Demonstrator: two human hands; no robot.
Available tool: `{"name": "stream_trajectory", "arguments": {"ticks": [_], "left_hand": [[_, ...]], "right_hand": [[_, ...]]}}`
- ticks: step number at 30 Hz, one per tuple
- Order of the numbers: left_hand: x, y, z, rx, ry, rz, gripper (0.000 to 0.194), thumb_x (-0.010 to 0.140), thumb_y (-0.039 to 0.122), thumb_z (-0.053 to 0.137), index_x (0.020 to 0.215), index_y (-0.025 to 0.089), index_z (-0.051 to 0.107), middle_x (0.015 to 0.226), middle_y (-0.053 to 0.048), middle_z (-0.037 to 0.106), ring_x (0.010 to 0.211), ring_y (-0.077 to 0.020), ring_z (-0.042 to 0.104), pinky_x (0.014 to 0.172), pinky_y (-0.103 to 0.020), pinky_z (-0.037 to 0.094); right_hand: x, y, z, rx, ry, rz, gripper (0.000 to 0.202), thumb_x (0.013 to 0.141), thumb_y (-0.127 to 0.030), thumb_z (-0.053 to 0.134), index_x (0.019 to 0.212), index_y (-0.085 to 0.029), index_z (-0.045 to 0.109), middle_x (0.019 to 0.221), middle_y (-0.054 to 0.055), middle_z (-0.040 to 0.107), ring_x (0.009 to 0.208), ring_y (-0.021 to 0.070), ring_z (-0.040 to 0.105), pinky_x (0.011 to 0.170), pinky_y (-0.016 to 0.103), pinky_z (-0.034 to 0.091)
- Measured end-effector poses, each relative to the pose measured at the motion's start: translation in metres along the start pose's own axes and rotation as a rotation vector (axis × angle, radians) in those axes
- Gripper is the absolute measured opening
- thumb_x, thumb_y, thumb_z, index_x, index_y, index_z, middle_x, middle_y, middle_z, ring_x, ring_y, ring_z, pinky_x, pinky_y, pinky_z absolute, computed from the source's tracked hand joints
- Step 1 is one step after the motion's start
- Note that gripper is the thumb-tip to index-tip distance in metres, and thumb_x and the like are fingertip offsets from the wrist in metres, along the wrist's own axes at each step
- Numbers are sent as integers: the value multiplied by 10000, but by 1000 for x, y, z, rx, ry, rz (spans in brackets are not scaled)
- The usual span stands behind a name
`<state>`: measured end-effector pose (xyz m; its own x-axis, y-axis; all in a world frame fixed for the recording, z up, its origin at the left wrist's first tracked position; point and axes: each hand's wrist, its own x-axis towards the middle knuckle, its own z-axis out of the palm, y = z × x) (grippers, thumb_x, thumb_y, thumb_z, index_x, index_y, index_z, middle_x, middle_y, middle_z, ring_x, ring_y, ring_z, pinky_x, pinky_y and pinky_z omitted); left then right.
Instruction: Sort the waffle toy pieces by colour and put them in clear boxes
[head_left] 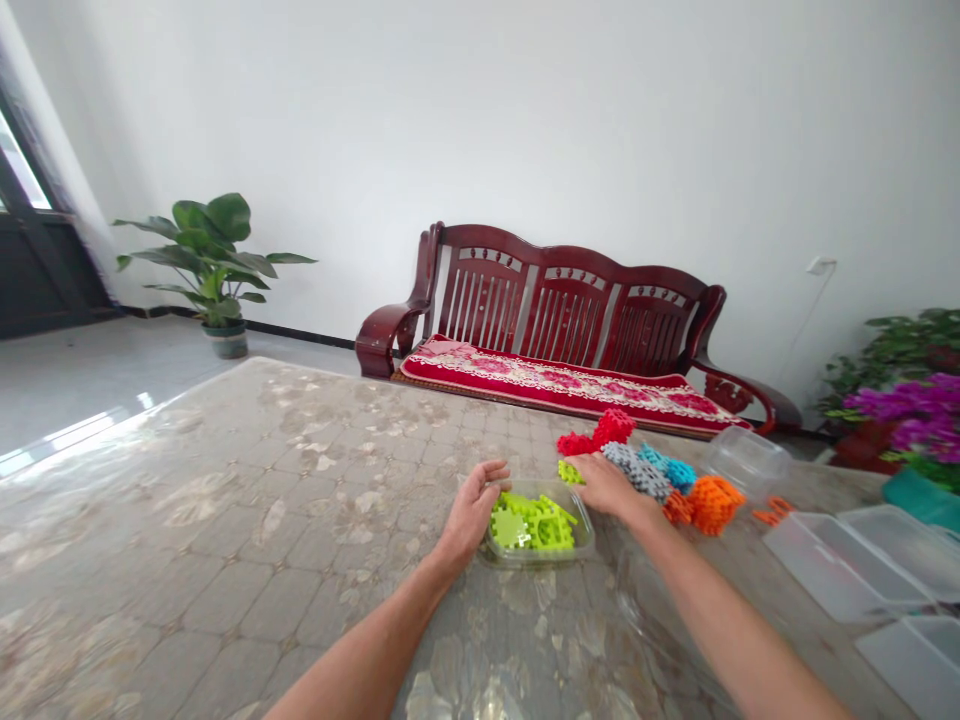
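A clear plastic box (587, 548) holds lime green interlocking pieces (532, 522). My left hand (474, 508) rests against the box's left side, its fingers apart and nothing in them. Beyond the box to the right, my right hand (598, 482) reaches over a small lime green cluster (570, 472) and touches it; its fingertips are partly hidden. Close to that hand lie red pieces (613, 428), grey pieces (637, 470), blue pieces (679, 473) and orange pieces (715, 503).
An upturned clear container (746, 460) stands at the right, with translucent trays (832, 565) nearer me. Purple flowers (911, 410) are at the far right. A wooden bench (566, 310) stands behind the cloth-covered table (247, 520), and a potted plant (217, 260) is at the left.
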<state>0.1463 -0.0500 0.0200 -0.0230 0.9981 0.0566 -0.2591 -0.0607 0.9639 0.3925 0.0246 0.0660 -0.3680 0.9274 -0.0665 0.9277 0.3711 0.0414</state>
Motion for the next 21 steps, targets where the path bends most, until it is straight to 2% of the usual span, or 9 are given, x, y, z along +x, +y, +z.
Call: {"name": "stream_trajectory", "arguments": {"ticks": [4, 10, 17, 21], "left_hand": [[0, 0, 0, -5, -1, -2, 335, 784, 200, 547, 1114, 183, 601, 1152, -98, 680, 949, -174, 679, 885, -309, 486], [0, 0, 0, -8, -9, 3, 344, 779, 216, 563, 1119, 178, 598, 1154, -98, 679, 945, -169, 676, 893, -308, 479], [0, -1, -1, 2, -1, 8, 336, 780, 213, 569, 1113, 184, 607, 1147, -101, 687, 948, -184, 679, 898, -332, 485], [0, -1, -1, 16, 0, 15, 334, 777, 208, 563, 1109, 187, 604, 1142, -97, 688, 943, -184, 678, 893, -333, 487]], "right_hand": [[5, 1, -1, 2, -10, 16, 447, 809, -240, 590, 1252, -192, 621, 1263, 119, 643, 1170, 272, 547, 1002, 361, 377], [7, 1, 0, 31, 16, 27, 432, 771, -169, 595, 1199, -191, 648, 1224, 108, 656, 1168, 239, 566, 986, 317, 391], [9, -8, 3, 75, 64, 87, 441, 816, -357, 639, 1227, -196, 620, 1179, 116, 680, 1119, 262, 600, 932, 345, 431], [11, -11, 6, 98, 94, 112, 403, 813, -316, 638, 1189, -172, 642, 1160, 131, 690, 1103, 281, 611, 938, 372, 435]]}}
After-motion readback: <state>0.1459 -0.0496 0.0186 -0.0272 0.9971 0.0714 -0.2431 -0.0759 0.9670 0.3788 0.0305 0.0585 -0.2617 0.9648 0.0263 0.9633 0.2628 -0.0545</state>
